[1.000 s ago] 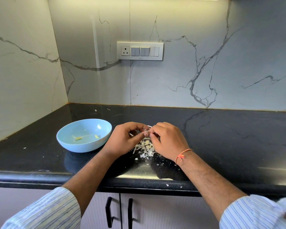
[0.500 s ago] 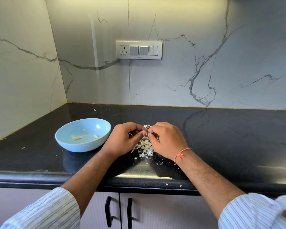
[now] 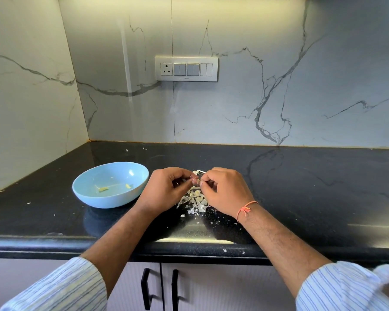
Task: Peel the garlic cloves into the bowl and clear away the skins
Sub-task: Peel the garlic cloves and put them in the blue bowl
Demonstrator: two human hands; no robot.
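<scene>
Your forearms cross the tabletop (image 3: 54, 223) front edge, with bare black surface stretching to your right. Your left hand (image 3: 166, 190) and right hand (image 3: 225, 194) meet fingertip to fingertip, both curled and pinching a garlic clove (image 3: 198, 181) above the pile of skins (image 3: 194, 199). The bowl (image 3: 110, 185) sits just left, holding two peeled pieces.
</scene>
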